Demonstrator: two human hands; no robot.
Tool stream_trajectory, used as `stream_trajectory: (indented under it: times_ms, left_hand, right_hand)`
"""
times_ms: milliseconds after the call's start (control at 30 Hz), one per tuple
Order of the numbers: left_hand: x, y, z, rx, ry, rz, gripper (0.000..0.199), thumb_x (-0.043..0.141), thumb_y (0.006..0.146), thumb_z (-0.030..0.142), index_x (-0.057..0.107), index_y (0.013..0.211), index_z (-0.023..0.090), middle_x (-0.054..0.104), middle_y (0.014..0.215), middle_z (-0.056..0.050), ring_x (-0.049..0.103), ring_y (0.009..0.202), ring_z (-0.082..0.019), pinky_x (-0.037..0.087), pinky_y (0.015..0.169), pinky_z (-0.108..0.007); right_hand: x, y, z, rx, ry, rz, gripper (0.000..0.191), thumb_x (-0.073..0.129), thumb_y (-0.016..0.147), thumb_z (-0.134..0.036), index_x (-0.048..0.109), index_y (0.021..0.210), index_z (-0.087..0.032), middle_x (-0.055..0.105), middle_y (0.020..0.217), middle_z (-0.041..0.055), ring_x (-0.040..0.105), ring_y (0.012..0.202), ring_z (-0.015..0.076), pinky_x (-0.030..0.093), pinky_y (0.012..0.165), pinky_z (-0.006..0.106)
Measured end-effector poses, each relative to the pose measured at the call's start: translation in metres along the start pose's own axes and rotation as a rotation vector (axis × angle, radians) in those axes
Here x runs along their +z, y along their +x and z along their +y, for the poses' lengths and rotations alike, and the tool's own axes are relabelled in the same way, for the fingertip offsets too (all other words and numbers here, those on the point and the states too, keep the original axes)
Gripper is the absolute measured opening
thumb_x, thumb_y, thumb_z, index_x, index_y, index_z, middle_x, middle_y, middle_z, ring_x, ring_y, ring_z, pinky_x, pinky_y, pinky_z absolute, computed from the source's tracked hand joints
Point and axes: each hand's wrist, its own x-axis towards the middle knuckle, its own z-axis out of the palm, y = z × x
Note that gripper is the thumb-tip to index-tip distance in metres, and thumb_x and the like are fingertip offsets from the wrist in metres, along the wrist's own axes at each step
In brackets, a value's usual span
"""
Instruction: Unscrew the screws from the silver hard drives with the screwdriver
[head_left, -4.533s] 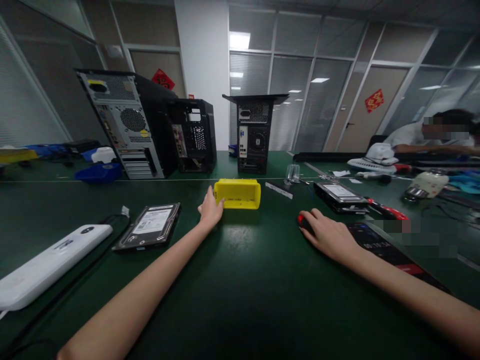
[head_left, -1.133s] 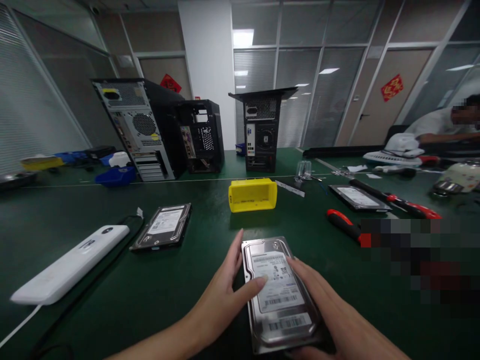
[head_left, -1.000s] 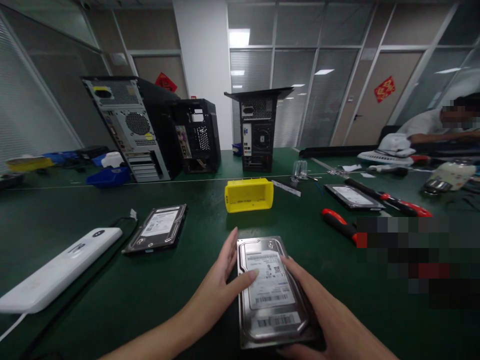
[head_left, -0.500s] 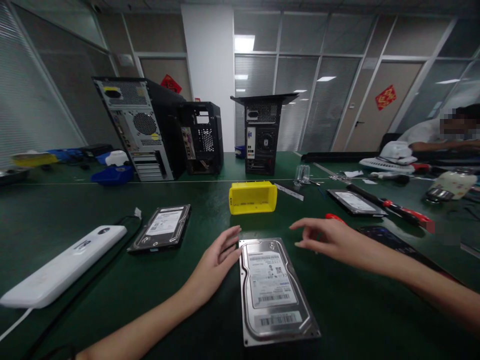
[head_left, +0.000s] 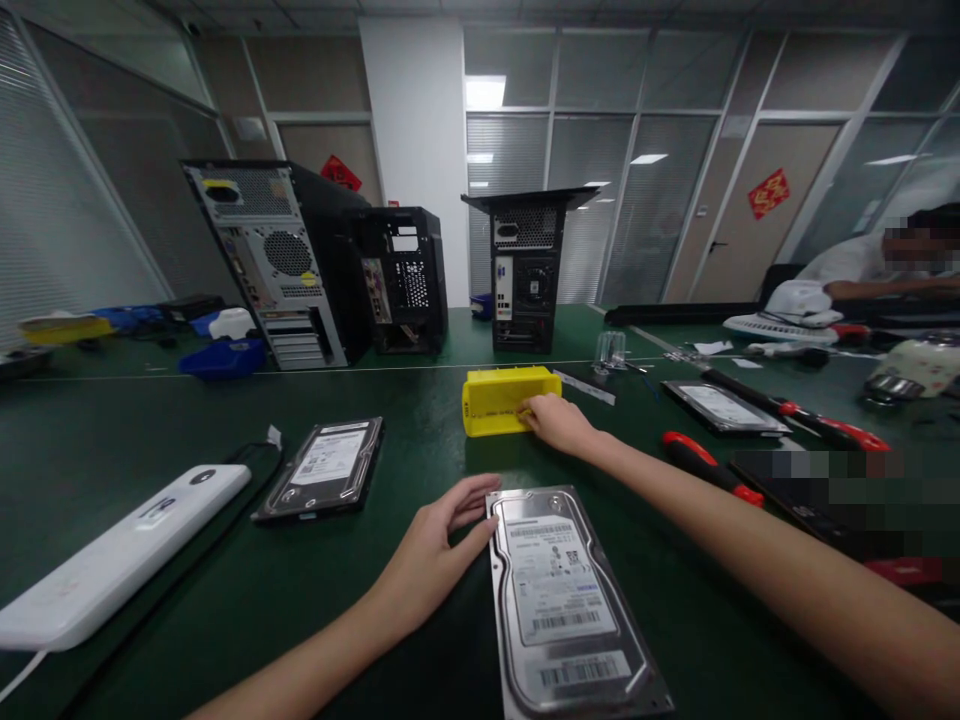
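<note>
A silver hard drive [head_left: 566, 600] with a white label lies face up on the green table in front of me. My left hand [head_left: 439, 545] rests at its upper left corner, thumb touching the edge and fingers stretched out, not wrapped around it. Beyond the drive, a small yellow plastic bin [head_left: 480, 400] has its opening towards me. My right hand [head_left: 562, 425] reaches into the right part of this bin with its fingertips pressed together. Whatever they pinch, if anything, is too small to make out.
Another hard drive [head_left: 326, 465] lies left, near a white power strip [head_left: 135, 550]. On the right are a third drive [head_left: 724, 408], red-handled tools [head_left: 701, 460] and a clear container [head_left: 610, 350]. Computer cases [head_left: 525, 270] stand behind. A person [head_left: 847, 265] leans over the table far right.
My right hand has moved forward and left, from above the drive's right side into the yellow bin, its fingers closing. My left hand stays beside the drive. The view has shifted slightly.
</note>
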Motion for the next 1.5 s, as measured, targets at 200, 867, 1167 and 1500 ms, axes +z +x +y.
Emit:
stream_trajectory:
  times_ms: [200, 867, 1167, 1500]
  left_hand:
    - [-0.001, 0.001, -0.002, 0.002, -0.033, -0.005, 0.036, 0.056, 0.085, 0.024, 0.054, 0.121, 0.019, 0.056, 0.126, -0.007, 0.053, 0.116, -0.021, 0.041, 0.104, -0.039]
    - [-0.001, 0.001, -0.001, -0.01, -0.027, 0.006, 0.042, 0.059, 0.082, 0.024, 0.049, 0.123, 0.019, 0.055, 0.128, -0.009, 0.053, 0.117, -0.022, 0.041, 0.103, -0.04]
    - [0.003, 0.002, -0.01, -0.012, 0.022, 0.234, 0.052, 0.058, 0.08, 0.026, 0.04, 0.128, 0.019, 0.056, 0.117, -0.01, 0.056, 0.11, -0.025, 0.046, 0.096, -0.044]
    - [-0.005, 0.006, -0.017, -0.014, 0.007, 0.235, 0.059, 0.057, 0.078, 0.022, 0.033, 0.132, 0.017, 0.05, 0.114, -0.011, 0.056, 0.101, -0.021, 0.05, 0.086, -0.038]
  right_hand:
    - [0.005, -0.005, 0.007, -0.033, 0.063, 0.017, 0.032, 0.041, 0.093, -0.028, 0.062, 0.115, -0.018, 0.064, 0.113, 0.0117, 0.061, 0.103, 0.0246, 0.047, 0.087, 0.037]
    - [-0.004, -0.029, -0.008, -0.191, 0.231, 0.155, 0.031, 0.044, 0.09, -0.029, 0.067, 0.108, -0.017, 0.071, 0.098, 0.009, 0.067, 0.087, 0.0208, 0.05, 0.079, 0.033]
    - [-0.024, -0.079, -0.046, -0.593, 0.147, 0.151, 0.029, 0.042, 0.092, -0.025, 0.065, 0.107, -0.017, 0.07, 0.087, 0.0064, 0.065, 0.074, 0.0154, 0.044, 0.062, 0.026]
    - [-0.022, -0.071, -0.047, -0.508, 0.275, 0.094, 0.026, 0.045, 0.091, -0.025, 0.067, 0.103, -0.02, 0.071, 0.097, 0.0033, 0.066, 0.086, 0.0163, 0.045, 0.073, 0.026]
